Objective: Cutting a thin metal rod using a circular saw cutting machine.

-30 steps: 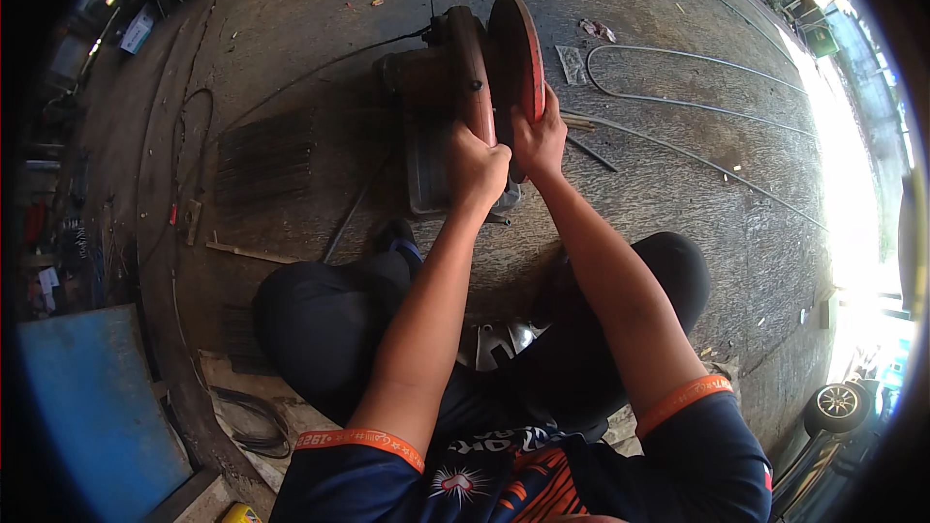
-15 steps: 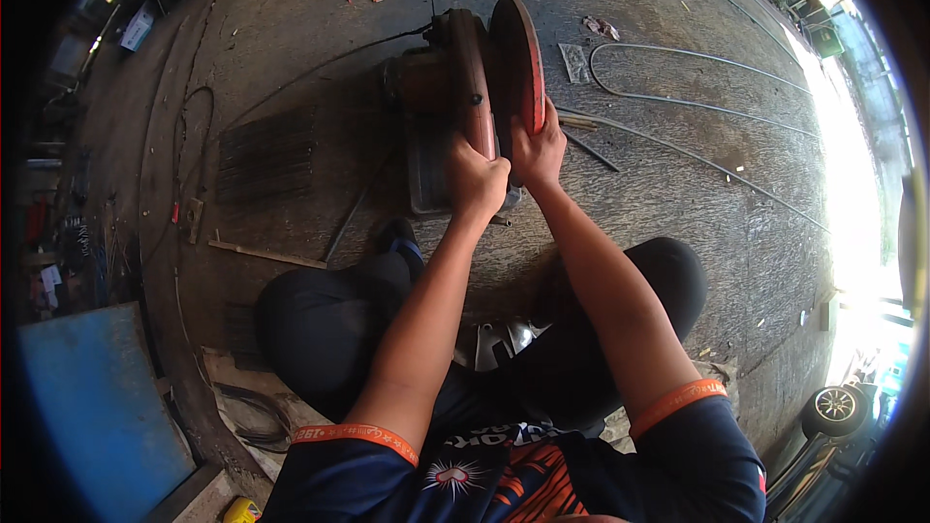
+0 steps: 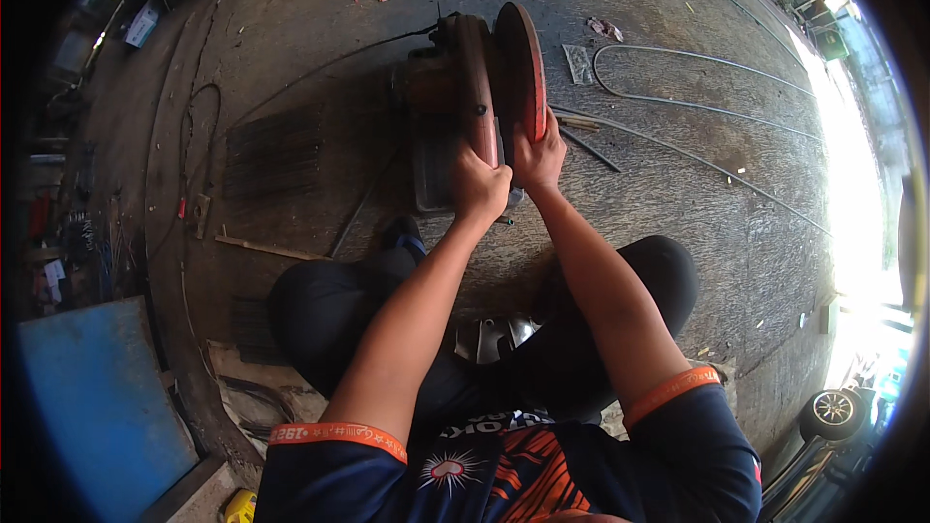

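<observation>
Your left hand (image 3: pixel 482 186) is gripping the near end of the curved guard (image 3: pixel 476 73); your right hand (image 3: pixel 541 154) is clasping the round red cover (image 3: pixel 536 97) by its near rim, just right of the guard. Both are probably feeling stiff and fairly heavy, their edges offering the surest hold. The machine (image 3: pixel 431 85) is standing on the floor (image 3: pixel 697 184) beyond your legs (image 3: pixel 325 305)

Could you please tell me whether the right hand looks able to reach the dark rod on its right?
Probably yes: nothing visible blocks the right hand from the dark rod, though it would first need to release the disc.
</observation>
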Demonstrator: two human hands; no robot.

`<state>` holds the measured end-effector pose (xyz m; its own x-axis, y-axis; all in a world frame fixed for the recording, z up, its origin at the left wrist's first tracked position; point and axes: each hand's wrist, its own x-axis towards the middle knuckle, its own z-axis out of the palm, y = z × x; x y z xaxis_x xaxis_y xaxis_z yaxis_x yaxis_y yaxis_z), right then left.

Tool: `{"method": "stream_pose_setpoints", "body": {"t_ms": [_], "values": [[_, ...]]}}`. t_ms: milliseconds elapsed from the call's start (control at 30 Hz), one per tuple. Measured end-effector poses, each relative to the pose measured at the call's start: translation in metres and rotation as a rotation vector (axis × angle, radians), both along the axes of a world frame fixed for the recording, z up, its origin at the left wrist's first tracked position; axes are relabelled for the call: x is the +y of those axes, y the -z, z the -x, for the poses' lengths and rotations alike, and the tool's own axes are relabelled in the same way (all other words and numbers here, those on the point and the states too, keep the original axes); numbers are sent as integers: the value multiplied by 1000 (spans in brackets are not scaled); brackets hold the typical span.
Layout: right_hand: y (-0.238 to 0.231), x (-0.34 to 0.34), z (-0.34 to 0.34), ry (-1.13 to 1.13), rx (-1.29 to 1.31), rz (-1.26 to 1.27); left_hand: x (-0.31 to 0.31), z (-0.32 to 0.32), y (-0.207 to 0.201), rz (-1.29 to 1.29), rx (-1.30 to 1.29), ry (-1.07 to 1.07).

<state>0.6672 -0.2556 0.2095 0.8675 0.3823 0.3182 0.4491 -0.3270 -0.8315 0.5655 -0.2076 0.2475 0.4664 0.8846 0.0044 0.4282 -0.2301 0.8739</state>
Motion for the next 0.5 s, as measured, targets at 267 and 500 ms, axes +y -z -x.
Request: {"method": "stream_pose_setpoints", "body": {"t_ms": [267,500], "values": [[2,-1,1,-5,20,12,0,2,-6,50,45,24],[7,-2,1,-16,-14,1,-1,3,2,4,19,29]]}}
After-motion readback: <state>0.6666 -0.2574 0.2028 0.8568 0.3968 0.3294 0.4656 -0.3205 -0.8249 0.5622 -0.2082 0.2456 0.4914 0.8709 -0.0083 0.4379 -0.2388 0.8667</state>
